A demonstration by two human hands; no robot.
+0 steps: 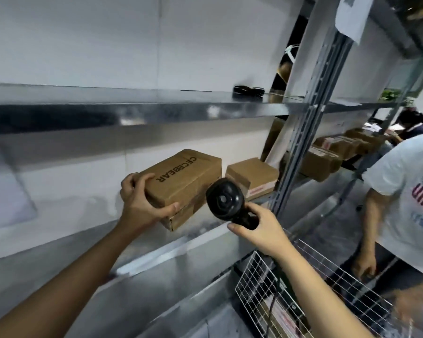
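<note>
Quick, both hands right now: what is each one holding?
Left hand: closed, gripping the near end of the cardboard box.
Right hand: closed, fingers round the handle of the black scanner.

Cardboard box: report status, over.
Left hand grips cardboard box, tilted. Right hand holds black scanner beside it. Second box to its right, apart; nothing blocking.

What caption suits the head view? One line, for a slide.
Left hand grips a cardboard box at metal shelving while the right hand holds a black handheld scanner beside it.
</note>
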